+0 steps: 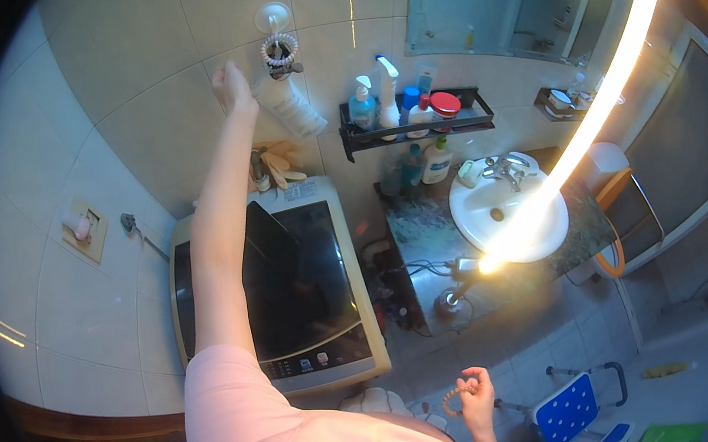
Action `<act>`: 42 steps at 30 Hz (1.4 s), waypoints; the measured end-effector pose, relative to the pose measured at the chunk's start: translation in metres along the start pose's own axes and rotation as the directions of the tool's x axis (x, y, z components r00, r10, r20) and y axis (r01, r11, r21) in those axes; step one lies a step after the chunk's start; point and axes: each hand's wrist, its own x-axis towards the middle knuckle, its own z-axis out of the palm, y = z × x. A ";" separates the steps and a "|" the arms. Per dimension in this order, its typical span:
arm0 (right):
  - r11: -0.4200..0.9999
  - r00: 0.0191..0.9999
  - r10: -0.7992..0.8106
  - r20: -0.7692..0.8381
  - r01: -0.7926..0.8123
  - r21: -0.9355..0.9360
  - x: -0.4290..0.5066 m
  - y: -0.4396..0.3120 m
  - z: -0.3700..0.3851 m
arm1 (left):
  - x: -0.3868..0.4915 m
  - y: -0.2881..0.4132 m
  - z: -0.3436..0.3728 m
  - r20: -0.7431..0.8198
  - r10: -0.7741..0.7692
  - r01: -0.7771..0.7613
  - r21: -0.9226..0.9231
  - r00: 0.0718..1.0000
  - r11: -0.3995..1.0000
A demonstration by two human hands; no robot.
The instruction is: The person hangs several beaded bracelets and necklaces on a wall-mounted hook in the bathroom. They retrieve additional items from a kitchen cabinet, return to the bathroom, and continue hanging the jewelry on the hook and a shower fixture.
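Note:
My left hand (234,89) is raised to the tiled wall with its fingers curled. The view does not show whether anything is inside it. Just right of it, a white suction hook (272,17) carries coiled hair ties (280,47), one of them pale and several dark. A white soft pack (294,111) bearing writing hangs below them. Low in front of my body, my right hand (478,403) grips a brownish coiled hair tie (453,401), whose loop sticks out to the left of the fingers.
Under my left arm stands a top-loading washing machine (307,272), with rubber gloves (282,164) behind it. A black wall shelf (418,127) holds several bottles. To the right are a washbasin (467,208), a glaring lamp (601,94) and a blue shower chair (565,406).

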 end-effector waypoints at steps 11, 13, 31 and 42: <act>0.987 0.991 0.113 0.078 -0.121 0.103 -0.016 0.035 -0.085 | -0.296 0.002 -0.065 0.373 -0.249 0.294 -0.068 0.894 0.953; 0.996 0.998 0.044 0.053 -0.048 0.075 -0.018 0.046 -0.108 | -0.361 0.003 -0.072 0.455 -0.171 0.215 -0.045 0.874 0.976; 0.728 0.945 0.078 -0.319 0.165 0.665 0.037 0.010 -0.297 | -0.774 -0.019 0.020 0.818 -0.469 0.367 0.571 -0.334 0.734; 0.773 0.921 0.220 -0.322 0.037 0.634 0.185 0.074 -0.487 | -0.901 -0.149 0.222 0.586 -0.497 0.347 0.797 -0.640 0.493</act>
